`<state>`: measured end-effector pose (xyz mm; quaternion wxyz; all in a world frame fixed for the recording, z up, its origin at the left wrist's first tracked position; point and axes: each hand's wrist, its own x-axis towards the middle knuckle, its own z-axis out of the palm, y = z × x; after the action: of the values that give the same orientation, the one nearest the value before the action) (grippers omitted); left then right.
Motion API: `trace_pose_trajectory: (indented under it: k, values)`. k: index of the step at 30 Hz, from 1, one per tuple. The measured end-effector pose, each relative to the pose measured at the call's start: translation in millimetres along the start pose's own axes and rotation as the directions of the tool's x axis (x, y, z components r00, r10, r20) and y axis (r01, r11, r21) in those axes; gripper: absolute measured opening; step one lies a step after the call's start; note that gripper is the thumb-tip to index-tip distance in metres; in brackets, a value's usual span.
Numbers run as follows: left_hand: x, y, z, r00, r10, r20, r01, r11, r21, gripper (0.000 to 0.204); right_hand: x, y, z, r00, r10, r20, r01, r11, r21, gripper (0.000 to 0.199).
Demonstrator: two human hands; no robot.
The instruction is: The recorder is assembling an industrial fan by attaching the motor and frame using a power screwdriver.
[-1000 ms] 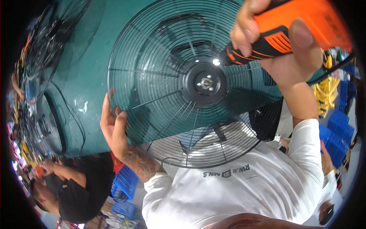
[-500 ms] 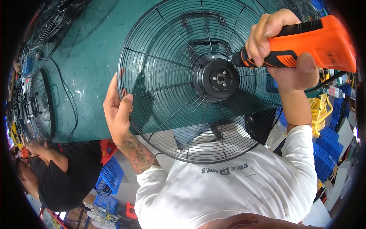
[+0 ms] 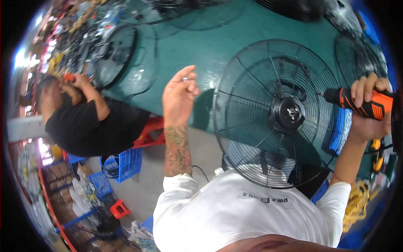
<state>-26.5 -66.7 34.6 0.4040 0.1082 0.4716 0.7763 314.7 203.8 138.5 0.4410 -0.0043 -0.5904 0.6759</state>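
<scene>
A round black wire fan guard stands at the front edge of the green table, with a dark motor hub at its middle. My right hand grips an orange and black power screwdriver, its tip pointing left beside the guard and away from the hub. My left hand is raised to the left of the guard, not touching it. Its fingers are curled together around a small shiny metal piece, too small to make out exactly.
On the left, a co-worker in black holds an orange tool near another fan guard. More guards lie along the far side of the green table. Blue crates, a red stool and yellow straps stand around.
My left hand has let go of the guard's rim and risen to the left. My right hand has drawn the power screwdriver away from the hub. The view has swung left.
</scene>
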Motion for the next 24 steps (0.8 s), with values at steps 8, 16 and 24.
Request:
trace_pose_trajectory:
  k: [8, 16, 24]
  values:
    - [-18, -19, 93, 0.933, -0.101, 0.344, 0.103, 0.995, 0.014, 0.035, -39, -14, 1, 0.998, -0.059, -0.017, 0.059, 0.998, 0.021, 0.054]
    - [-66, -92, 181, 0.724, -0.353, 0.592, -0.039, 0.836, 0.547, 0.018, -67, -50, 14, 0.976, -0.194, -0.094, 0.200, 0.978, 0.059, 0.055]
    - [-89, -105, 190, 0.579, -0.544, 0.607, 0.217, 0.821, 0.528, 0.024, -87, -64, 14, 0.979, -0.155, -0.131, 0.171, 0.978, 0.123, 0.053]
